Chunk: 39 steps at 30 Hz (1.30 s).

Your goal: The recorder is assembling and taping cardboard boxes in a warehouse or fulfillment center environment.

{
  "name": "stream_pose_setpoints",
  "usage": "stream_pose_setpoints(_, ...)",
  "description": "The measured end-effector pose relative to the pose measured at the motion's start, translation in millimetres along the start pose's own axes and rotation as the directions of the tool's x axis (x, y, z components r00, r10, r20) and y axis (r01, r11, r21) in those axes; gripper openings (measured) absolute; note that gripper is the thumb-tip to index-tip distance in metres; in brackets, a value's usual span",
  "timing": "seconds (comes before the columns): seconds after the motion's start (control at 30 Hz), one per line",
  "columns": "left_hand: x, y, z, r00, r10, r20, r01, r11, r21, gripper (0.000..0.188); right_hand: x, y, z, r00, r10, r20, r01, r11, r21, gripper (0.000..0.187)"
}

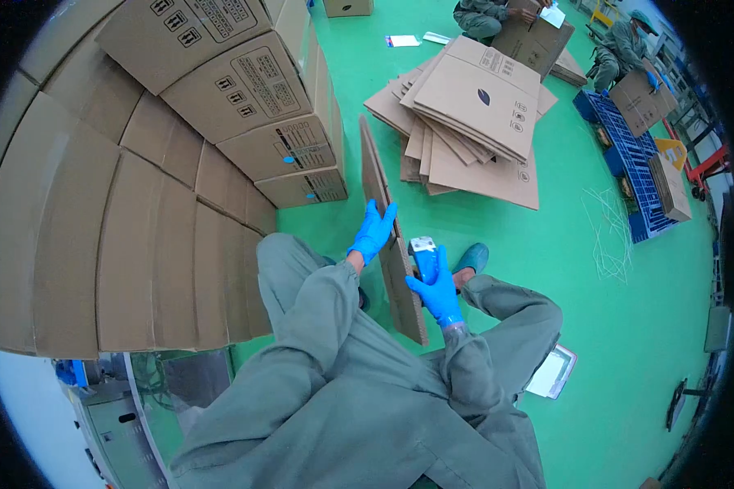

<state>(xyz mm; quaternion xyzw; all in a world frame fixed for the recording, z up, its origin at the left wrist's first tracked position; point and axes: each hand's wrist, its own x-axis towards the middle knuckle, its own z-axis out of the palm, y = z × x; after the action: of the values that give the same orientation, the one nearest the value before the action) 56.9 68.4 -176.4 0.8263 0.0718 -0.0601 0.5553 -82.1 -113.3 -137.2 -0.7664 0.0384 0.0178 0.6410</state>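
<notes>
A flattened cardboard box (393,253) stands on edge between my knees, seen nearly edge-on. My blue-gloved left hand (373,232) is closed on its left side, fingers over the upper part. On the other side, my blue-gloved right hand (438,295) is wrapped round a blue-and-white hand-held tool (422,254), its pale end pointing away from me. The exact kind of tool is hard to make out. The fingers of this hand reach close to the cardboard; whether they touch it I cannot tell.
Closed cartons (245,98) are stacked high on my left. Ahead lies an uneven pile of flattened boxes (481,98). A blue pallet (644,175) and loose pale straps (607,232) are to the right. Two co-workers (624,49) handle cartons beyond. A white tablet-like object (553,371) lies by my right leg.
</notes>
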Motion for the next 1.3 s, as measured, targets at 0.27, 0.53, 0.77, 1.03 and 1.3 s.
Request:
stream_pose_setpoints(0.27,17,-5,-54,0.959,0.074,0.275,-0.027,0.985,-0.173,0.104,-22,39,-49,0.984,0.100,-0.147,-0.156,0.885,-0.438,0.118)
stream_pose_setpoints(0.53,16,4,-44,0.948,0.096,0.305,-0.085,0.995,-0.049,0.114,-16,21,8,0.998,-0.030,-0.048,0.015,0.959,-0.282,0.127)
stream_pose_setpoints(0.77,27,-13,-56,0.934,0.097,0.344,-0.056,0.990,-0.127,0.106,-29,6,42,0.980,0.195,-0.047,-0.200,0.968,-0.151,0.132)
stream_pose_setpoints(1.03,23,-11,-66,0.887,0.173,0.428,-0.068,0.966,-0.249,0.105,-35,-3,53,0.997,0.080,-0.019,-0.082,0.984,-0.157,0.127)
stream_pose_setpoints(1.3,27,3,-81,0.906,0.077,0.417,-0.089,0.996,0.009,0.111,-34,-14,15,0.985,0.131,-0.111,-0.133,0.991,-0.007,0.120)
